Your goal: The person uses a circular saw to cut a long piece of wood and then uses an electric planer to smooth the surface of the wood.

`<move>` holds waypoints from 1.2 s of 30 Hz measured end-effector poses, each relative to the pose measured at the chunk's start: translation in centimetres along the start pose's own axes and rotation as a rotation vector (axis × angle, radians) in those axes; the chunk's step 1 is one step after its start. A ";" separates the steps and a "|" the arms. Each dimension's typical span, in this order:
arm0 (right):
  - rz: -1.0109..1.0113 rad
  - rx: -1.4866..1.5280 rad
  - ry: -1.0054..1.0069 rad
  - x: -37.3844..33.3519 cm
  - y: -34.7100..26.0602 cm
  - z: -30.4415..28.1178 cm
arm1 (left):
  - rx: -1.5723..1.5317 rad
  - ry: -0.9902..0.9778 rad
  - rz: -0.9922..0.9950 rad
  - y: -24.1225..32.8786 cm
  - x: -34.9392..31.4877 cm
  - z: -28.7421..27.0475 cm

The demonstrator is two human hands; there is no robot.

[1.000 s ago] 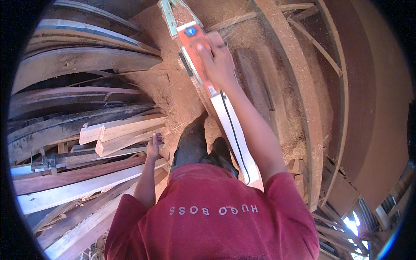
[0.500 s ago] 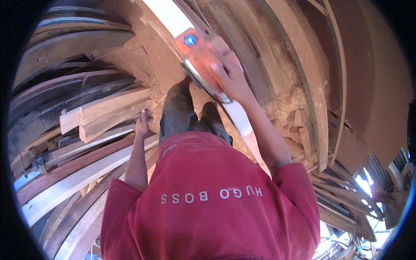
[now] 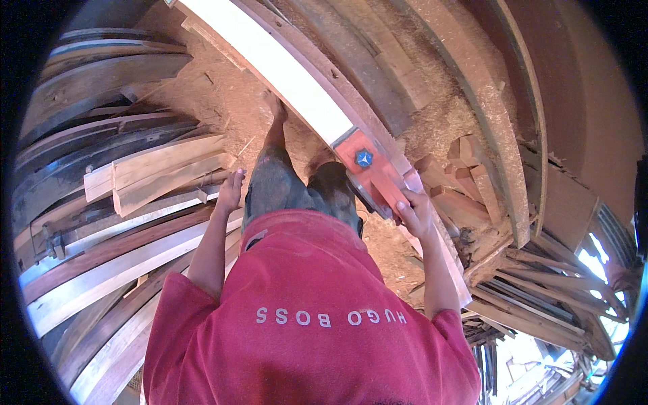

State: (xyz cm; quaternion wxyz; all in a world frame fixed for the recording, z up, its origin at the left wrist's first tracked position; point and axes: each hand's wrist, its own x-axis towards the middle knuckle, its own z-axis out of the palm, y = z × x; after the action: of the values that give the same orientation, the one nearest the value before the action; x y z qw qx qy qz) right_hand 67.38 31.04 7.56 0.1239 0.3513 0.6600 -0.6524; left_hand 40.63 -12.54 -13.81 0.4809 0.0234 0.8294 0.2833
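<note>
My right hand [image 3: 416,214] is closed around the rear handle of a red electric hand planer [image 3: 368,165] with a blue knob on its front. The planer rests on a long wooden board [image 3: 297,88], which runs from the upper left down to the right of my body. Ahead of the planer, the board's top is lit bright white. My left hand [image 3: 231,191] hangs free beside my left thigh, its fingers loosely apart with nothing visible in them. Close to that hand are the ends of some stacked pale timbers [image 3: 169,165].
Piled planks [image 3: 115,270] fill the left side. Sawdust [image 3: 209,88] covers the floor. Right of the board lie small wood offcuts [image 3: 466,172] and a long curved plank [image 3: 496,148]. More loose timber [image 3: 533,297] is heaped at the lower right.
My right hand has drawn the planer back along the board, toward me and to the right, showing more of the bright surface. My left hand has moved only slightly.
</note>
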 end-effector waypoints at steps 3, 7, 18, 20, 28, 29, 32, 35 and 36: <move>0.005 -0.064 -0.035 2.6 -1.5 0.4 | -0.014 0.026 -0.012 0.4 -1.3 -1.2; -0.042 -0.103 -0.053 7.1 -6.2 2.5 | -0.019 0.076 -0.080 -0.6 -0.9 -4.2; -0.049 -0.171 -0.081 19.3 -15.5 8.2 | -0.125 0.038 -0.094 -0.6 5.7 -12.0; -0.012 -0.188 -0.102 21.2 -16.8 9.1 | -0.260 0.088 -0.082 -1.0 6.6 -13.4; -0.020 -0.338 -0.127 28.9 -26.2 13.0 | -0.331 0.132 -0.185 2.1 8.7 -18.7; 0.006 -0.347 -0.144 30.0 -26.9 13.6 | -0.377 0.134 -0.187 1.8 9.1 -19.0; -0.139 -0.335 -0.100 33.9 -27.2 15.8 | -0.380 0.132 -0.191 2.0 9.6 -19.9; -0.318 -0.382 -0.010 37.6 -29.0 18.2 | -0.406 0.142 -0.207 2.3 10.0 -20.8; -0.388 -0.354 0.025 38.6 -30.4 19.0 | -0.448 0.148 -0.236 2.4 10.1 -20.9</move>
State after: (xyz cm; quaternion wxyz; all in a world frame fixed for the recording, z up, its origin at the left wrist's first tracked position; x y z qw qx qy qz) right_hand 14.86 27.63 4.85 0.0479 0.1989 0.8203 -0.5340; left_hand 17.68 -16.73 -12.63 0.4420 -0.2015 0.7757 0.4028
